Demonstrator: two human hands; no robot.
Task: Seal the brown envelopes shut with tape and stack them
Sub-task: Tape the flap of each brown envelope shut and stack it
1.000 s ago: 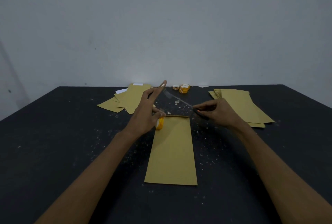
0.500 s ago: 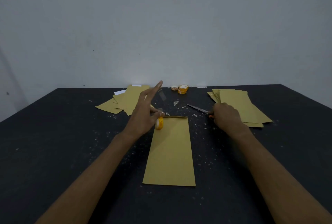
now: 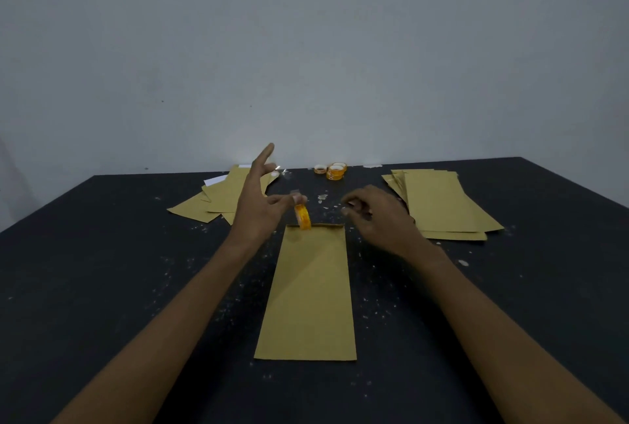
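Yellow tape roll (image 3: pixel 303 216) pinched in left hand (image 3: pixel 255 206), right hand (image 3: pixel 377 216) loose and empty; mid-sealing, next likely pressing tape across top of envelope (image 3: pixel 309 294).

A long brown paper envelope (image 3: pixel 308 294) is lying flat, lengthwise, on the dark bench (image 3: pixel 102 287). The fingers (image 3: pixel 280 199) of the left hand (image 3: pixel 255 209) are pinching a small yellow tape roll (image 3: pixel 302 216) on edge over the envelope's far end. A fanned pile of brown envelopes (image 3: pixel 221 197) is lying far-left, a neater pile (image 3: pixel 439 202) far-right.

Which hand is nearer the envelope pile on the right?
Right. The right hand hovers just beside the envelope pile; the left hand, holding the tape roll, is farther left.
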